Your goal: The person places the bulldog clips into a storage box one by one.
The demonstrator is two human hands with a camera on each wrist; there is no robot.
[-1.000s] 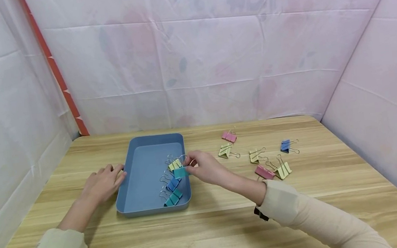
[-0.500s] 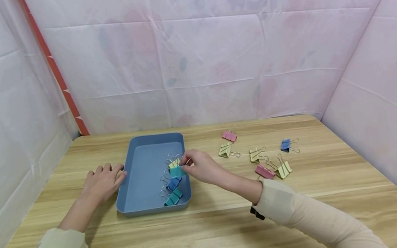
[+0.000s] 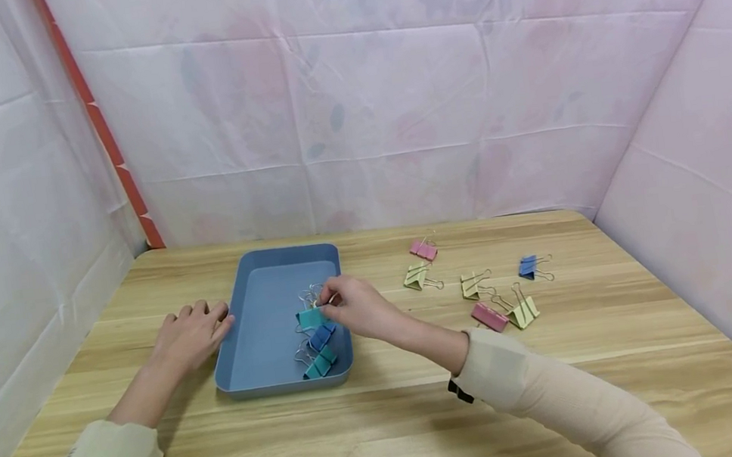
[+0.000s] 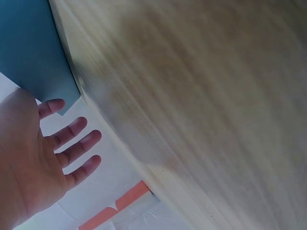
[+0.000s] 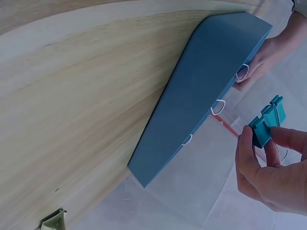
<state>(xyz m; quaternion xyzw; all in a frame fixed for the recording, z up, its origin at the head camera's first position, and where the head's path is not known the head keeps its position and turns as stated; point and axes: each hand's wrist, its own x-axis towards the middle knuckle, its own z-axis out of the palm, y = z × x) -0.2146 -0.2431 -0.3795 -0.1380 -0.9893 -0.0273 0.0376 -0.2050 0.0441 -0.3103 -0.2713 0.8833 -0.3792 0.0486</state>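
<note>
A teal binder clip [image 5: 268, 122] is pinched between the thumb and fingers of my right hand [image 3: 360, 308], above the right side of a blue-grey tray [image 3: 253, 349]. Below it in the tray lie a blue binder clip [image 3: 321, 336] and another teal binder clip [image 3: 319, 364]. The yellow clip behind the held one is mostly hidden; wire handles stick up there. My left hand [image 3: 190, 338] rests at the tray's left wall, its fingers extended and holding nothing. In the left wrist view the left fingers [image 4: 79, 148] spread apart beside the tray's corner.
Right of the tray, loose binder clips lie on the wooden table [image 3: 392, 439]: a pink one [image 3: 423, 250] at the back, a red-pink one [image 3: 490, 317], a blue one [image 3: 528, 267] and several yellow ones [image 3: 523, 313]. Draped white cloth [image 3: 392, 103] walls the back and sides.
My right hand has moved left over the tray with the teal binder clip, now in front of the yellow clip. The left hand and the tray stay put.
</note>
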